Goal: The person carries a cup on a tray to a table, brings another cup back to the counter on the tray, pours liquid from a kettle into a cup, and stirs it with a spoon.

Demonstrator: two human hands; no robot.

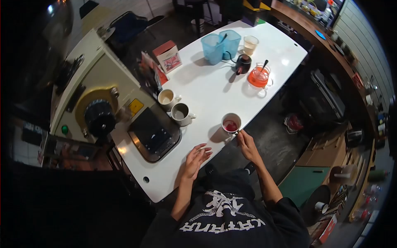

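A white mug [226, 119] with a little red liquid at the bottom is at the table's near right edge. My right hand [248, 147] is closed at its handle, fingers pinched together. Whether the mug's base rests on the table is hard to tell. My left hand [196, 160] is over the near edge, left of the mug, palm partly turned up, fingers apart and holding nothing. Left of the mug, a grey-white mug [180, 114] with a dark inside stands by a second white mug [166, 98]. Further back is a glass pot of red liquid [259, 78] with a spoon-like handle sticking out.
A black scale-like device [155, 136] lies at the table's left, beside a large cream machine [99, 82]. Blue translucent pitchers [213, 50], a small black pot [243, 63], a glass cup [250, 44] and a red-white box [168, 56] stand on the white table [206, 89].
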